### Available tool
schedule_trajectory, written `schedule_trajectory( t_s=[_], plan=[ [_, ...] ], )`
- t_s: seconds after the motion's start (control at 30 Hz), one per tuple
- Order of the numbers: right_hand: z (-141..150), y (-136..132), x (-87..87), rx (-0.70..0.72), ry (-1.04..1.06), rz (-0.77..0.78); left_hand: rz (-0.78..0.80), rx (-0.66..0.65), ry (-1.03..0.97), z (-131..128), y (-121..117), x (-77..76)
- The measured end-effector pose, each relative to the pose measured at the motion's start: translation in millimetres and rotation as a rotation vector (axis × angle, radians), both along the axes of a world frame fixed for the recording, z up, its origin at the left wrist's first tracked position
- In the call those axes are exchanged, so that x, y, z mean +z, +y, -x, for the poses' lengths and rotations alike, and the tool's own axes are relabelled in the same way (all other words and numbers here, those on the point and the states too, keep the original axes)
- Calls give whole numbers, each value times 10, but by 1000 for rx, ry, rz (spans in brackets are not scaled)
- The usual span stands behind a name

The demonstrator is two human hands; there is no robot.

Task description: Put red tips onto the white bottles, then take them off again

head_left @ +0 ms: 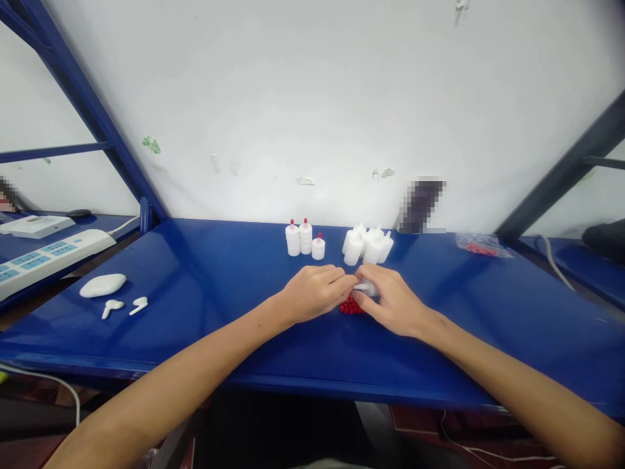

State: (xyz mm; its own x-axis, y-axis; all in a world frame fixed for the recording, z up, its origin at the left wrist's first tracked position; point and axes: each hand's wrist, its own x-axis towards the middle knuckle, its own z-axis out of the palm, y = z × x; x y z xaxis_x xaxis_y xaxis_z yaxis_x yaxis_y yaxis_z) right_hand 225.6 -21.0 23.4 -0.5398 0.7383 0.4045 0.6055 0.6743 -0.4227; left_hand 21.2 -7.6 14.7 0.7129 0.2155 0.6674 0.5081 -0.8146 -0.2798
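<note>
My right hand (393, 303) is wrapped round a white squeeze bottle (367, 287), whose pointed nozzle faces left. Close against the nozzle tip, my left hand (317, 293) has its fingers pinched together; whatever they hold is hidden. Under both hands lies a pile of small red caps (350, 306). Beyond my left hand stand three white bottles with red tips (305, 238), upright on the blue tabletop (219, 273). Several white bottles with bare nozzles (374, 249) stand in a tight group beyond my right hand.
At the left are a white earbud case (103, 285) and two earbuds (139, 305). A power strip (53, 257) lies past the left edge. A clear bag with red pieces (482, 246) rests at the back right, near a slanted bar (551, 163). The wall (273, 98) stands behind.
</note>
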Motion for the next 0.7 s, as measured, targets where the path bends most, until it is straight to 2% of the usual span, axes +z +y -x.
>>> schedule_trajectory(
  t_s=[0.23, 0.37, 0.5, 0.7],
  plan=[
    [-52, 55, -14, -21, -52, 54, 0, 0, -28, 15, 13, -27],
    [-54, 37, -10, -8, -24, 18, 23, 27, -51, 2, -7, -19],
    [-37, 1, 4, -3, -27, 11, 35, 0, -39, 7, -18, 3],
    [-7, -17, 14, -64, -58, 45, 25, -11, -12, 0, -30, -2]
  ],
)
